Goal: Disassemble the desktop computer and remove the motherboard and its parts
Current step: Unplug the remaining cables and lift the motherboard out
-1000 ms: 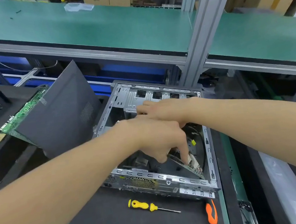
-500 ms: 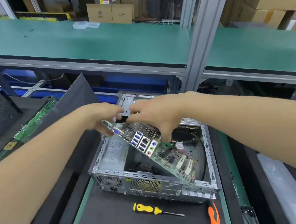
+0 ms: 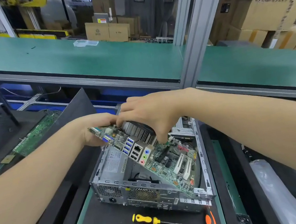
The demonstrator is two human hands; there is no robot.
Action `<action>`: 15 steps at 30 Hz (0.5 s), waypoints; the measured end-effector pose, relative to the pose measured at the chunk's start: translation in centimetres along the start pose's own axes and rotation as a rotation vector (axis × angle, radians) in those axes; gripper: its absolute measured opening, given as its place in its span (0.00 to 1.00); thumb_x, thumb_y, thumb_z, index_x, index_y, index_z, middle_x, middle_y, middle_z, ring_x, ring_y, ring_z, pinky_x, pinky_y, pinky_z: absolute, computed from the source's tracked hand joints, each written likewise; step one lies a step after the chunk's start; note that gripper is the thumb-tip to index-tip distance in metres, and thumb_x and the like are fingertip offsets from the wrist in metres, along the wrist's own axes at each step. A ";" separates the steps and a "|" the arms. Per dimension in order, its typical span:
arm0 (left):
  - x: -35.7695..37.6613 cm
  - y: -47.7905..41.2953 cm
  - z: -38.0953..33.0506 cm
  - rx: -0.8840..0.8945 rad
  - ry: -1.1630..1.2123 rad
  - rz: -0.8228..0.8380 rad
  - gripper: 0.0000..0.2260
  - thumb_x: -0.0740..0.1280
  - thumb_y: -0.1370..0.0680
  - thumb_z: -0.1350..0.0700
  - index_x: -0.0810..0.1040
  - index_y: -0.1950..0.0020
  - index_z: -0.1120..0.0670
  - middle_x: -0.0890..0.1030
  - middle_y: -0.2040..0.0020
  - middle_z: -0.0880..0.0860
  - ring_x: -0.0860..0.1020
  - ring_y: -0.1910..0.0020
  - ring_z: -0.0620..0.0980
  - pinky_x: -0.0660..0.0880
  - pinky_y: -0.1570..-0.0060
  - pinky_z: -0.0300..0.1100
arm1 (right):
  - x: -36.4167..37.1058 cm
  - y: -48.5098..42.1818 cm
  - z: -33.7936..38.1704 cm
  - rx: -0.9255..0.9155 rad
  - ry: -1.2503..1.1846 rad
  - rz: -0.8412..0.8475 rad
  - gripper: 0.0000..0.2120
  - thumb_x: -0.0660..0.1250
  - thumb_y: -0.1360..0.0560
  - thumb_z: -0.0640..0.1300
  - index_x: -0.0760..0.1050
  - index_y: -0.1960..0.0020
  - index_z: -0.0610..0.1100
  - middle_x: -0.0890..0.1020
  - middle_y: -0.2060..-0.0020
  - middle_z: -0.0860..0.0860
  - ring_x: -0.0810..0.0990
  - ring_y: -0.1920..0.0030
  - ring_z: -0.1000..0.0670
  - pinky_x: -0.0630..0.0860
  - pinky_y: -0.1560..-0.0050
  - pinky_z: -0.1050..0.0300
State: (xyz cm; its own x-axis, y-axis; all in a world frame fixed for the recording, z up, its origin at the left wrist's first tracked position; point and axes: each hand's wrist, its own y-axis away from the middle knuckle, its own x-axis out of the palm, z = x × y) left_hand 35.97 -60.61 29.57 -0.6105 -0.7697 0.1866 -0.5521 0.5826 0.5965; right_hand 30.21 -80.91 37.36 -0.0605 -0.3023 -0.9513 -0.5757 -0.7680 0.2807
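The silver desktop case [image 3: 116, 189] lies open on the black mat. A green motherboard [image 3: 167, 163] is tilted steeply out of it, its port side raised to the upper left and its lower corner still inside the case at the right. My left hand [image 3: 97, 129] grips the board's raised end by the blue and grey connectors. My right hand [image 3: 153, 113] reaches over the finned heatsink and fan [image 3: 138, 132], fingers curled down onto the board beside it.
A yellow-handled screwdriver [image 3: 148, 220] and an orange-handled tool [image 3: 210, 222] lie on the mat in front of the case. A dark side panel [image 3: 72, 118] leans at left over another green circuit board [image 3: 35, 134]. A green shelf [image 3: 99, 61] and an aluminium post [image 3: 195, 36] stand behind.
Both hands went from reaching inside the case to lifting the motherboard; its port end has risen out of the case toward the upper left. The head camera has tilted up.
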 end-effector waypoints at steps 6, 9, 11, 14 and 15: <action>-0.8 -0.4 1.0 0.066 0.102 -0.051 0.09 0.71 0.23 0.58 0.80 0.48 0.63 0.84 0.53 0.62 0.86 0.60 0.58 0.84 0.62 0.50 | 0.6 0.5 -1.4 0.083 -0.169 -0.199 0.52 0.83 0.45 0.55 0.62 0.26 0.55 0.66 0.35 0.52 0.68 0.37 0.50 0.74 0.41 0.53; 0.3 -0.8 2.8 0.105 0.109 -0.201 0.06 0.67 0.21 0.58 0.80 0.52 0.61 0.84 0.58 0.62 0.84 0.66 0.58 0.82 0.68 0.49 | 2.6 1.3 -2.7 0.264 -0.335 -0.211 0.56 0.84 0.41 0.65 0.58 0.23 0.57 0.67 0.32 0.53 0.68 0.32 0.50 0.70 0.35 0.53; 1.3 -1.4 4.0 0.116 0.150 -0.279 0.08 0.66 0.21 0.56 0.82 0.54 0.60 0.84 0.60 0.61 0.84 0.67 0.58 0.82 0.69 0.49 | 4.2 1.7 -2.9 0.400 -0.407 -0.173 0.57 0.82 0.40 0.68 0.56 0.21 0.55 0.70 0.30 0.52 0.71 0.32 0.49 0.72 0.33 0.50; 3.1 -2.5 5.4 0.138 0.173 -0.366 0.13 0.66 0.20 0.52 0.86 0.56 0.57 0.87 0.62 0.57 0.84 0.70 0.54 0.80 0.73 0.42 | 7.0 1.4 -1.9 0.528 -0.426 -0.112 0.61 0.79 0.40 0.72 0.54 0.19 0.48 0.68 0.28 0.48 0.70 0.30 0.45 0.71 0.29 0.46; 3.8 -3.0 5.8 0.147 0.162 -0.395 0.12 0.65 0.19 0.51 0.85 0.55 0.54 0.86 0.65 0.52 0.83 0.73 0.48 0.77 0.76 0.38 | 8.0 1.2 -1.4 0.574 -0.434 -0.124 0.62 0.79 0.40 0.72 0.54 0.19 0.47 0.66 0.28 0.47 0.68 0.29 0.44 0.71 0.30 0.45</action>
State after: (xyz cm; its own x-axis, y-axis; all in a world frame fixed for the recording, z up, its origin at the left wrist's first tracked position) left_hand 32.04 -63.75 23.91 -0.2463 -0.9647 0.0932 -0.8070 0.2573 0.5316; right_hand 30.17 -84.98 30.28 -0.2161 0.1101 -0.9701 -0.9289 -0.3292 0.1696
